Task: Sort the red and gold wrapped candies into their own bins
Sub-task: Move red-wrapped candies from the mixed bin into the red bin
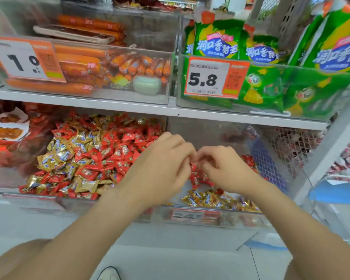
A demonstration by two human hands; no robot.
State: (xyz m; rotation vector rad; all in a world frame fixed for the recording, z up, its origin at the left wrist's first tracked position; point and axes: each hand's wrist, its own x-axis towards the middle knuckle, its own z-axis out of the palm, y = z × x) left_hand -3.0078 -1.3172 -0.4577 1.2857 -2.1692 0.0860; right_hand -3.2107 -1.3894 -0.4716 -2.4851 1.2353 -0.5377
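A clear left bin (0, 190) on the lower shelf holds a mixed heap of red candies (119, 146) and gold candies (57, 152). The clear right bin (206, 219) holds a few gold candies (208, 199) at its front and red candies (248, 159) further back. My left hand (160, 168) and my right hand (224, 166) meet over the right bin, fingers curled together around a cluster of red candies (198, 174). Motion blur hides which fingers hold which candy.
The upper shelf (89, 100) carries a clear bin of orange sausages (79, 63) and a bin of green snack bags (261, 91), each with a price tag. Red packets (18, 128) lie at the far left. A mesh rack (291, 146) stands right. My shoe (109, 273) shows below.
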